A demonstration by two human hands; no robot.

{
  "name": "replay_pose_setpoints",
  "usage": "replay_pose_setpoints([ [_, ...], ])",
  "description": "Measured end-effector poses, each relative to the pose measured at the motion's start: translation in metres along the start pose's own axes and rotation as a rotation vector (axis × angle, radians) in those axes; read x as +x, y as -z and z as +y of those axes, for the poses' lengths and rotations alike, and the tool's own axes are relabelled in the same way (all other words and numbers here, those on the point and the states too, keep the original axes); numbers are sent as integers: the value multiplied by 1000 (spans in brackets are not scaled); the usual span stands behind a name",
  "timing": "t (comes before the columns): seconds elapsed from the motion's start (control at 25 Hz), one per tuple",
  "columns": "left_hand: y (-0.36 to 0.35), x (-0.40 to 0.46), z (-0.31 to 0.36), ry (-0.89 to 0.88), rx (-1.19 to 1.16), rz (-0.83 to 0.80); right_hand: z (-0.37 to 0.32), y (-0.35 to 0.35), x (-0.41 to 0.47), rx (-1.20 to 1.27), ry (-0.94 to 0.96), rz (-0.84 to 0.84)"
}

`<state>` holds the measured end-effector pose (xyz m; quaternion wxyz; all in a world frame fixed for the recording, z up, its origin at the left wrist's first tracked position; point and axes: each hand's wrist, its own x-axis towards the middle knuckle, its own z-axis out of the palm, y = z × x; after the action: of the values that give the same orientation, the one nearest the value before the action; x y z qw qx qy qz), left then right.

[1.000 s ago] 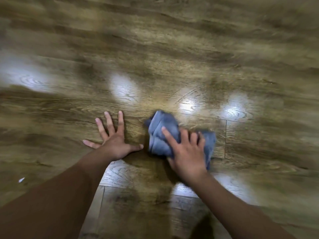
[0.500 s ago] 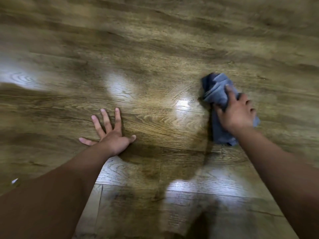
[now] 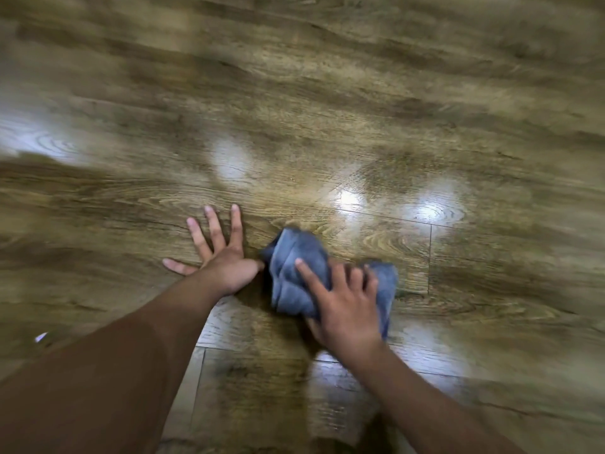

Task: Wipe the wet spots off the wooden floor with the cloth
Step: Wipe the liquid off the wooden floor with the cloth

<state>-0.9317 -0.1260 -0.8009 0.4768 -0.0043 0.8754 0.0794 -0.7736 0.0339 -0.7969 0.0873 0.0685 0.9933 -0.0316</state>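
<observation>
A crumpled blue-grey cloth (image 3: pixel 294 273) lies on the wooden floor (image 3: pixel 327 93) just below the middle of the view. My right hand (image 3: pixel 343 306) lies on top of it and holds it bunched against the boards, index finger stretched forward. My left hand (image 3: pixel 222 260) rests flat on the floor with fingers spread, its thumb touching the cloth's left edge. Shiny bright patches (image 3: pixel 350 199) gleam on the planks just beyond the cloth; I cannot tell whether they are water or reflected light.
More glossy patches show at the right (image 3: pixel 432 208), at the centre left (image 3: pixel 229 162) and at the far left edge (image 3: pixel 29 139). A small white fleck (image 3: pixel 41 337) lies on the floor at the left. The picture is blurred by motion.
My right hand swept the cloth out to the far right half a second ago and has now brought it back left, next to my left hand. The left hand has stayed planted.
</observation>
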Motion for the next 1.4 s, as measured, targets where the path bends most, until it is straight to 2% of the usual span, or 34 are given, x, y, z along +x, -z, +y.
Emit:
replay_pose_setpoints([
  [0.12,-1,2,-1,-10,-14,17,1,-4,-8,19,77,4],
  [0.24,-1,0,0,-20,-16,28,36,0,5,9,7,1],
  [0.32,0,0,1,-26,-23,9,75,3,15,-27,-136,11],
  [0.48,1,-2,1,-19,2,2,144,6,30,49,-632,70],
  [0.56,1,-3,0,-22,-10,-3,142,3,38,57,-738,62],
  [0.64,1,-2,-1,-40,-18,-4,129,1,42,65,-762,52],
  [0.8,0,6,-5,-44,-7,25,98,0,42,7,-671,60],
  [0.92,-10,9,-3,-67,9,115,42,-6,19,-8,-459,27],
  [1.0,-12,-5,-7,-142,-54,206,-14,-8,-12,-7,-334,1],
  [1.08,-22,-21,-31,-263,-167,278,-58,-15,-54,-27,-238,-33],
  [1.16,-47,-42,-89,-310,-243,376,-79,-22,-90,-63,-160,-52],
  [1.2,-60,-62,-132,-247,-261,397,-83,-23,-102,-57,-112,-49],
  [1.28,-84,-103,-227,40,-279,380,-80,-22,-107,-29,-70,-2],
  [1.36,-87,-128,-298,298,-389,306,-71,-21,-93,-28,-113,24],
  [1.4,-86,-134,-322,350,-410,261,-70,-20,-81,-19,-156,27],
])
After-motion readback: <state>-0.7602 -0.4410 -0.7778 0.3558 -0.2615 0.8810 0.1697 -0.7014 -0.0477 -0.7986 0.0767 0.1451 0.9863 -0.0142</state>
